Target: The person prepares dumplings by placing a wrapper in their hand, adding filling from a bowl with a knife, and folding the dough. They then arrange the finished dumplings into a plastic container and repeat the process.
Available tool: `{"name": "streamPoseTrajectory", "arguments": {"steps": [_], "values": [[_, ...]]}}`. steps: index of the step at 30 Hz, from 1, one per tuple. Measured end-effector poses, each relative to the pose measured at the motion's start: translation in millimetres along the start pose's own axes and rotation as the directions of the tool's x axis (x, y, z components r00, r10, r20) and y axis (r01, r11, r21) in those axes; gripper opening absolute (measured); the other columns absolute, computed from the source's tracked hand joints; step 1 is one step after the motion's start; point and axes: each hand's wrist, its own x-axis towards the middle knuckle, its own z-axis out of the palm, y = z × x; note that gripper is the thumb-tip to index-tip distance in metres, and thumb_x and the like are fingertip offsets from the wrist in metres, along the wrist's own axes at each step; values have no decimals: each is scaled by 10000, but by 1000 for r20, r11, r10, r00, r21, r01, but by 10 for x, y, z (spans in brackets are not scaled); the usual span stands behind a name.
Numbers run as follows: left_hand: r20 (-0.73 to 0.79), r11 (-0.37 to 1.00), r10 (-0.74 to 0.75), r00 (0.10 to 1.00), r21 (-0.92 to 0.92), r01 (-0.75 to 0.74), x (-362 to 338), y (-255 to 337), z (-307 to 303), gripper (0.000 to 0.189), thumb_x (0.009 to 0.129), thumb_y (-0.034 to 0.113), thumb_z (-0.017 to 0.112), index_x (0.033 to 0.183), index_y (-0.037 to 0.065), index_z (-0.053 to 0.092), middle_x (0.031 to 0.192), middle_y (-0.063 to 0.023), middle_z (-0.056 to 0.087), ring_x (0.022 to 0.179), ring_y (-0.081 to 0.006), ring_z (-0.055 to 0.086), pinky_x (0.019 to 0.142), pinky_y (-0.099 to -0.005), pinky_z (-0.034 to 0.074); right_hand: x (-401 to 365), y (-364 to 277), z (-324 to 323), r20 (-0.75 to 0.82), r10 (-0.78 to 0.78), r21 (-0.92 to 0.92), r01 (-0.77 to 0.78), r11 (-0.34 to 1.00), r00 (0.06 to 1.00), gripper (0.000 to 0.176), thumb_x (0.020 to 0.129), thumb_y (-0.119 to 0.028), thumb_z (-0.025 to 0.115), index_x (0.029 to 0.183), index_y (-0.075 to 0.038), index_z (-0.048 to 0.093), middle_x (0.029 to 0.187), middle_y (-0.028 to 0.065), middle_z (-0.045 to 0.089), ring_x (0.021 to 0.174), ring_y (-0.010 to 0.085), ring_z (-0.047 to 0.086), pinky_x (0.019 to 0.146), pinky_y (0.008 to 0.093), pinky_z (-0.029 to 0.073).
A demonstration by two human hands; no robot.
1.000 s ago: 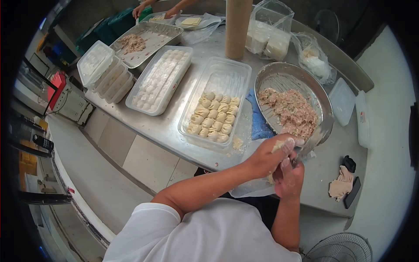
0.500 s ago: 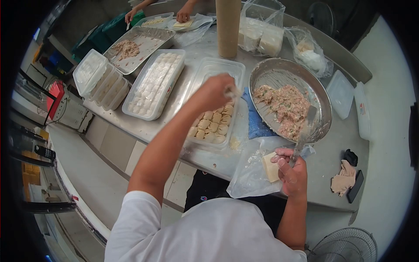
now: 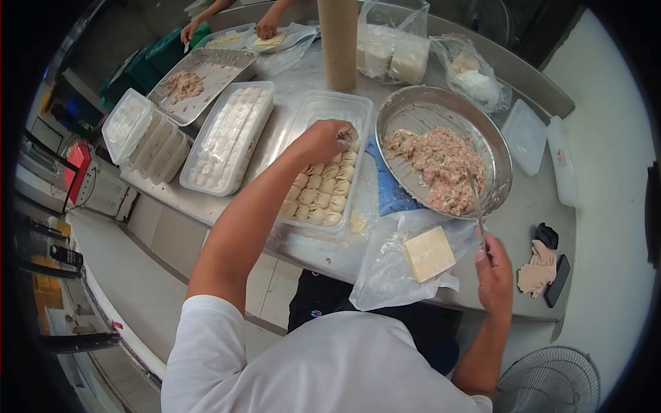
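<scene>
My left hand (image 3: 330,143) is over the clear tub (image 3: 352,180) of folded dumplings (image 3: 317,197), its fingers bent at the upper end of the rows; whether a dumpling is in them is hard to see. My right hand (image 3: 494,274) grips the handle of a metal spatula (image 3: 476,200), whose blade touches the minced filling (image 3: 444,165) in the round steel pan (image 3: 506,148). Left of this hand, a stack of square wrappers (image 3: 429,254) lies on a plastic sheet (image 3: 375,275). A blue cloth (image 3: 394,191) sits between tub and pan.
A filled tub (image 3: 227,138), stacked containers (image 3: 148,138) and a filling tray (image 3: 203,76) stand left. A brown column (image 3: 339,45) rises behind. Another person's hands (image 3: 267,24) handle wrappers beyond. Lids (image 3: 527,138) and a phone (image 3: 557,281) are at right.
My right hand has moved off the wrapper stack, and the spatula now reaches into the filling. My left hand has lowered toward the dumpling rows. The view has shifted slightly.
</scene>
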Motion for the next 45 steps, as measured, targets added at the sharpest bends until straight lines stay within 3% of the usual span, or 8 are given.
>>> {"name": "streamPoseTrajectory", "arguments": {"steps": [3,10,12,33,36,38,43,45], "values": [[99,999,-4,995,33,1,3,32,-42,329,842,53,676,1171,61,677,1089,-157,717,1016,-288,677,912,-385,512,103,-274,-189,106,-447,-599,416,685,888,322,904,15,537,1207,-37,634,874,150,530,752,308,566,721,347,471],[-262,953,300,917,36,-301,-447,867,358,374,768,-63,647,1125,45,682,1141,-148,665,1086,-331,636,979,-382,497,487,-633,-337,255,-361,-929,330,165,897,205,827,-53,568,994,-88,682,868,97,628,752,323,647,663,445,522],[15,889,446,895,-121,-441,-699,1140,833,382,748,-16,705,1125,36,673,1189,-144,637,1184,-327,573,1021,-409,471,621,-672,-282,364,-287,-909,405,96,886,159,828,-77,560,903,-101,698,821,90,652,779,296,674,681,421,540],[201,872,438,876,-332,-360,-865,1344,1497,198,884,137,645,1037,19,606,1178,-164,592,1119,-362,566,971,-455,460,829,-611,-452,408,-306,-781,503,370,860,112,834,-153,651,890,-113,739,831,89,687,817,314,671,717,445,535],[18,687,362,932,-681,-254,-838,1191,1345,158,929,145,616,1040,47,562,1230,-156,607,1162,-341,583,1011,-461,461,894,-510,-451,378,-363,-751,511,418,852,122,828,-158,660,902,-108,742,829,95,686,818,316,671,722,447,536],[29,-177,175,984,-982,61,-872,1035,1254,154,983,176,558,1094,71,579,1319,-156,594,1260,-307,552,1086,-466,429,889,-515,-379,378,-293,-823,464,328,878,131,825,-160,667,916,-104,743,829,102,685,812,317,669,717,449,534],[-124,-598,35,992,-798,-79,-1043,1044,878,335,1032,256,464,1282,40,517,1373,-175,560,1291,-308,540,1118,-476,412,822,-475,-330,450,-247,-829,504,243,858,158,822,-153,683,955,-92,741,832,115,680,794,318,666,702,449,529],[-200,-662,-31,979,-730,-170,-1056,1077,849,435,1047,287,421,1390,25,477,1411,-187,532,1321,-312,517,1135,-485,394,834,-393,-369,375,-493,-623,607,493,785,150,819,-98,688,961,-81,731,795,115,661,746,313,653,667,413,519]]}}
